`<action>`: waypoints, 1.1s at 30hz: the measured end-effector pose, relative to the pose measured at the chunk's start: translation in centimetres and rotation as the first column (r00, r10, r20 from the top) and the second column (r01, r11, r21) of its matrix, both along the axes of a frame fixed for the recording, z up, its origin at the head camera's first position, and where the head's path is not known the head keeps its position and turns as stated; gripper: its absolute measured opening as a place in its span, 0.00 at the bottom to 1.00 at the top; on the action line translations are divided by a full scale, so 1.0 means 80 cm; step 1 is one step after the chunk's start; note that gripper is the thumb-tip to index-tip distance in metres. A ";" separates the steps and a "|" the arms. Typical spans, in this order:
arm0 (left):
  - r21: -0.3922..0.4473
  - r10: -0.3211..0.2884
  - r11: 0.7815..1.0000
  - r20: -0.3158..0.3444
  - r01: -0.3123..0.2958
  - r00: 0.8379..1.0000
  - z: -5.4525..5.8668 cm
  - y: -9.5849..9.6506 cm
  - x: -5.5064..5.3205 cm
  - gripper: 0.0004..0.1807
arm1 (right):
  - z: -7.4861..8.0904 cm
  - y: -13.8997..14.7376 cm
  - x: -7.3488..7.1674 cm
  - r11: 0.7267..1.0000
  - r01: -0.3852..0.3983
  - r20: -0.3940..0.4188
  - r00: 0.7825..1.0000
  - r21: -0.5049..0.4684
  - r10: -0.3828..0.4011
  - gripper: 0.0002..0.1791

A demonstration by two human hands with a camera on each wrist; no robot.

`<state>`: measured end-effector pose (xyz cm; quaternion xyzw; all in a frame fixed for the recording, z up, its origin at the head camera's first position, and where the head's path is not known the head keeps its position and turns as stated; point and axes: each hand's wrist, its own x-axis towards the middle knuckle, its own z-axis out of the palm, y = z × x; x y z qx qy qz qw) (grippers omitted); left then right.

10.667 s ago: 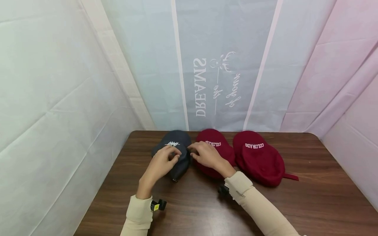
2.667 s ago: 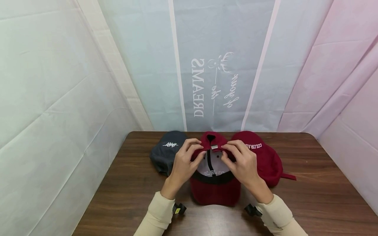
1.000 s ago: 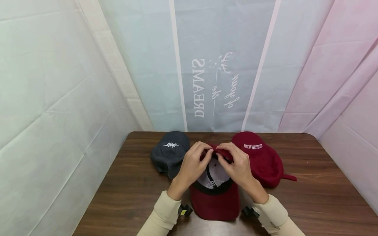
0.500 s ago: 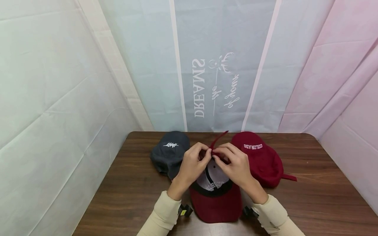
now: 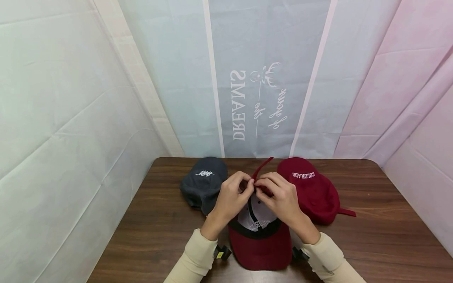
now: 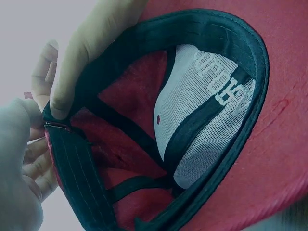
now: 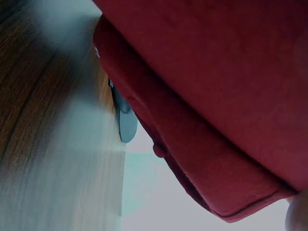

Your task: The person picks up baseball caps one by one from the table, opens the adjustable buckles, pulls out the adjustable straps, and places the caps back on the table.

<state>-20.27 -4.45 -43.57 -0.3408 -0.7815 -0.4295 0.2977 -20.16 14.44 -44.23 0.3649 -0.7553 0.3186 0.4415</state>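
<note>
In the head view a crimson baseball cap (image 5: pixel 262 251) is upended, its brim toward me and its pale mesh lining showing. My left hand (image 5: pixel 230 196) pinches the back closure from the left, and my right hand (image 5: pixel 281 196) pinches it from the right, fingertips nearly meeting. A loose strap end (image 5: pixel 262 166) sticks up beyond the fingers. In the left wrist view a thin metal buckle (image 6: pixel 57 126) shows at the black-taped sweatband (image 6: pixel 77 166), with fingers on both sides. Crimson cap cloth (image 7: pixel 207 115) fills much of the right wrist view, hiding most of the hand.
A dark grey cap (image 5: pixel 203 188) with white lettering lies on the wooden table (image 5: pixel 148 236) to the left. To the right is a second crimson cap (image 5: pixel 313 192) marked COLORADO, its strap (image 5: pixel 347 212) trailing out. Fabric walls stand behind and beside the table.
The middle crimson cap, first lying lettering up, has been turned over with its brim toward me. Its strap end now stands out past my fingers. Over the last half second the brim shifts slightly.
</note>
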 end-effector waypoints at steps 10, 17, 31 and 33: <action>-0.004 -0.001 1.000 -0.013 0.001 1.000 0.001 0.000 0.002 0.04 | 0.000 0.000 0.001 1.000 -0.002 -0.021 1.000 -0.012 0.002 0.07; -0.013 -0.001 1.000 -0.028 0.001 1.000 0.000 -0.001 0.002 0.04 | 0.001 -0.001 0.001 1.000 -0.008 -0.043 0.999 -0.017 0.008 0.04; -0.008 0.018 1.000 -0.026 -0.018 0.999 0.002 -0.005 0.003 0.02 | 0.002 0.001 0.003 0.999 0.000 -0.058 0.998 -0.035 -0.002 0.05; -0.002 0.029 1.000 -0.024 -0.029 0.999 0.002 -0.006 0.002 0.03 | 0.003 0.001 0.003 0.999 0.007 -0.058 0.998 -0.044 -0.010 0.06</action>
